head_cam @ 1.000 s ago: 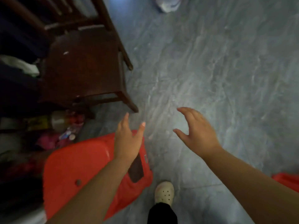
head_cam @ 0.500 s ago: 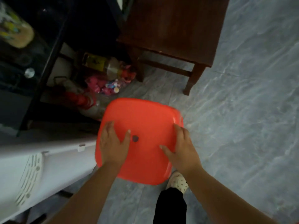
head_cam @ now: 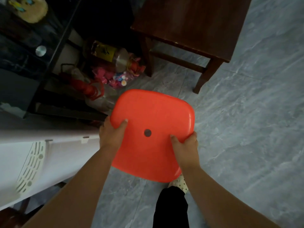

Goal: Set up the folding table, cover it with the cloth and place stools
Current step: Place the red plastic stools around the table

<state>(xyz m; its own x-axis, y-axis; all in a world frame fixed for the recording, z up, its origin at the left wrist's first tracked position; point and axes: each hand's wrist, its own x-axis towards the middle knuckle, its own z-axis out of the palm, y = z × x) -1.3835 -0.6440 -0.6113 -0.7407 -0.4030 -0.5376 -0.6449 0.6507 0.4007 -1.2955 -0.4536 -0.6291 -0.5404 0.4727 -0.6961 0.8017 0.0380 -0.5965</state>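
Observation:
A red plastic stool (head_cam: 153, 112) with a small round hole in its seat is seen from above, over the grey floor. My left hand (head_cam: 111, 135) grips its left edge, thumb on the seat and fingers under the rim. My right hand (head_cam: 185, 145) grips the near right edge the same way. The stool's legs are hidden beneath the seat. A white plastic folding table edge (head_cam: 32, 160) with a slotted bracket lies at the lower left.
A dark wooden chair (head_cam: 189, 27) stands at the top right. A black glass cabinet (head_cam: 32, 55) fills the upper left, with bottles, bags and pink clutter (head_cam: 113, 69) on the floor beside it. My leg and white shoe (head_cam: 177, 183) are below the stool. Grey tiled floor (head_cam: 246, 129) spreads right.
A second ago both hands were open above the floor. They then landed on the stool's seat, and now they grip its edges; the view has turned toward the cabinet.

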